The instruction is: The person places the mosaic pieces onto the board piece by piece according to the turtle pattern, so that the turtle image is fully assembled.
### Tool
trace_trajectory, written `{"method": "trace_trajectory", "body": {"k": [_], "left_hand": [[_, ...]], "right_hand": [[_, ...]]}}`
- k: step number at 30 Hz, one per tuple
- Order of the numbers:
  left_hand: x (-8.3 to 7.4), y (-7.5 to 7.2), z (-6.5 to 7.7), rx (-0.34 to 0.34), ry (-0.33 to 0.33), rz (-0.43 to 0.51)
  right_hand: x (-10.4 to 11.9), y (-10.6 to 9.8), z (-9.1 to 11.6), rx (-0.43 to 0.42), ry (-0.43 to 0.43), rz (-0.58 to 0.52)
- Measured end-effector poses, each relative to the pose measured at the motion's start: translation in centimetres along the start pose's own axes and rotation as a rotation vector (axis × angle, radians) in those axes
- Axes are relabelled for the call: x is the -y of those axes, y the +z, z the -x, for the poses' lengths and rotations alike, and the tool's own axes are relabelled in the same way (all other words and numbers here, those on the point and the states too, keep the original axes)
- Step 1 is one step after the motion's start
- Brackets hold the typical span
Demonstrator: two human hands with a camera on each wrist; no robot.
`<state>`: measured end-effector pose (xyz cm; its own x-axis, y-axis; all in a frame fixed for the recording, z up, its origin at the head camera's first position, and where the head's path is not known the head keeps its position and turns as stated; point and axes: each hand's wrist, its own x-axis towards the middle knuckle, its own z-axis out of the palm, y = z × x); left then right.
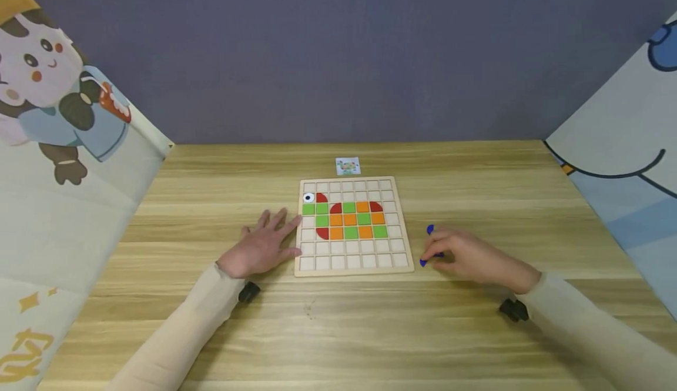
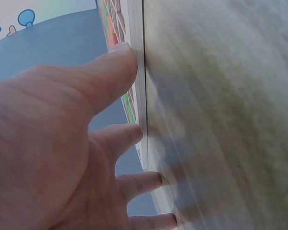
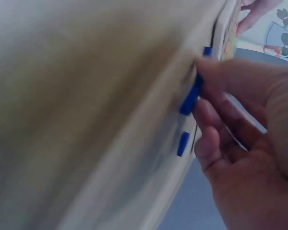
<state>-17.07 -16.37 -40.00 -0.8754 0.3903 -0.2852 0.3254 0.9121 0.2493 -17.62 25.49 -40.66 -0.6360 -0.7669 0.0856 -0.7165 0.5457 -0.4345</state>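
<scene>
The wooden grid board (image 1: 353,264) lies mid-table, holding green, orange and red tiles (image 1: 350,220) and a round white eye piece (image 1: 308,198). My left hand (image 1: 259,247) has its fingers spread; its thumb and index finger touch the board's left edge, also seen in the left wrist view. Right of the board, my right hand (image 1: 465,256) pinches a small blue tile (image 3: 191,98) with thumb and fingers at the tabletop. Another blue tile (image 1: 430,229) lies beyond the fingers, and a further one (image 1: 423,262) is by the fingertips. The fingers partly hide the pinched tile.
A small picture card (image 1: 347,166) lies behind the board. A dark blue-grey panel (image 1: 349,56) rises at the table's back edge, with cartoon-printed panels on both sides. Each wrist carries a small black camera.
</scene>
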Motion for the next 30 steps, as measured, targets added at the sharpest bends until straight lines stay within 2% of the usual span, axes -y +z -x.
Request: {"method": "trace_trajectory", "body": {"k": [4, 9, 15, 21, 26, 30], "left_hand": [[0.1, 0.0, 0.1, -0.003, -0.003, 0.006], [0.1, 0.1, 0.1, -0.006, -0.001, 0.006], [0.1, -0.1, 0.1, -0.005, 0.003, 0.005], [0.1, -0.1, 0.0, -0.006, 0.004, 0.006], [0.1, -0.1, -0.1, -0.009, 0.011, 0.007], [0.1, 0.0, -0.1, -0.010, 0.005, -0.007]], "right_hand": [[0.1, 0.5, 0.2, -0.026, 0.002, -0.008], [0.4, 1.1, -0.2, -0.061, -0.075, 0.004], [1.7, 0.8, -1.3, -0.094, -0.016, -0.014], [4.4, 0.9, -5.8, -0.075, 0.015, -0.038], [5.8, 2.3, -10.4, -0.028, -0.004, -0.059], [6.7, 3.5, -13.2, 0.018, -0.016, -0.093]]}}
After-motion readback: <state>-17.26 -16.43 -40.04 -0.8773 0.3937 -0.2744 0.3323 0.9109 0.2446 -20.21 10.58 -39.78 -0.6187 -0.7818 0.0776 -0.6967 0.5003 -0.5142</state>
